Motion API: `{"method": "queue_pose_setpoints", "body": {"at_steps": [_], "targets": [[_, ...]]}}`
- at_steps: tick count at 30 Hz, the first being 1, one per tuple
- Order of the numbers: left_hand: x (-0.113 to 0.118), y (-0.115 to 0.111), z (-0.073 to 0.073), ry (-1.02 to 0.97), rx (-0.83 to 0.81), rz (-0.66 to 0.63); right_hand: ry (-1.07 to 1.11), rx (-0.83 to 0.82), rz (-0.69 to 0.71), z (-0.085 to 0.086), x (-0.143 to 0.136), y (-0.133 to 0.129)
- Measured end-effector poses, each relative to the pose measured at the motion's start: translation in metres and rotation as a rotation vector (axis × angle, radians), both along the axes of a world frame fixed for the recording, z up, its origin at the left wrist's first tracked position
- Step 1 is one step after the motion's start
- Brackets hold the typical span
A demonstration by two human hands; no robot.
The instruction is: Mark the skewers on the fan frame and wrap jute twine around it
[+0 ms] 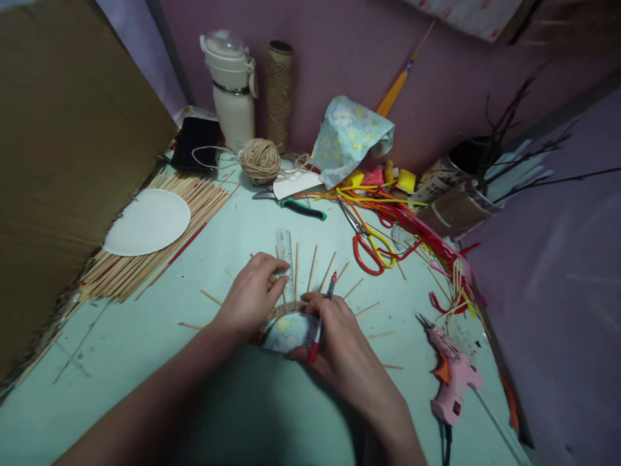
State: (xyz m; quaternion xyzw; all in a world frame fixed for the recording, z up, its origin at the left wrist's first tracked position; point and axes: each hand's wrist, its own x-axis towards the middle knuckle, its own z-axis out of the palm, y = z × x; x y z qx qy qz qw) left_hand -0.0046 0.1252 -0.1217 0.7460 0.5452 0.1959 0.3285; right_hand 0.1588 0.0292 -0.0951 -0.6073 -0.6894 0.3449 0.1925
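Observation:
A round base covered in blue floral cloth lies at the near edge of the table, with wooden sticks fanning out around it. Woven twine runs along its upper rim. My left hand pinches a clear ruler that lies along one stick, pointing away from me. In my right hand is a red pen, tip end up, tucked between the fingers. Those same fingers rest on the right side of the cloth base and its rim. My forearms hide the lower part of the base.
Left stands a pile of sticks with a white oval card on top. Behind are a twine ball, pliers, scissors and a white bottle. A pink glue gun lies at right, its cord trailing nearer me.

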Motion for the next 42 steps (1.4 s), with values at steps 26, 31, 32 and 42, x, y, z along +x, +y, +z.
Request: {"method": "queue_pose_setpoints", "body": {"at_steps": [26, 31, 32, 42], "targets": [[0.0036, -0.0033, -0.0041, 0.023, 0.060, -0.061, 0.144, 0.231, -0.298, -0.0061, 0.0009, 0.0008], [0.0029, -0.0030, -0.0057, 0.021, 0.068, -0.070, 0.332, 0.304, -0.543, -0.0052, -0.0024, -0.0006], [0.0028, -0.0029, -0.0060, 0.022, 0.071, -0.072, 0.366, 0.317, -0.568, -0.0054, -0.0027, -0.0008], [0.0022, -0.0041, -0.0074, 0.010, 0.098, -0.068, 0.363, 0.321, -0.672, -0.0043, -0.0019, 0.0027]]}}
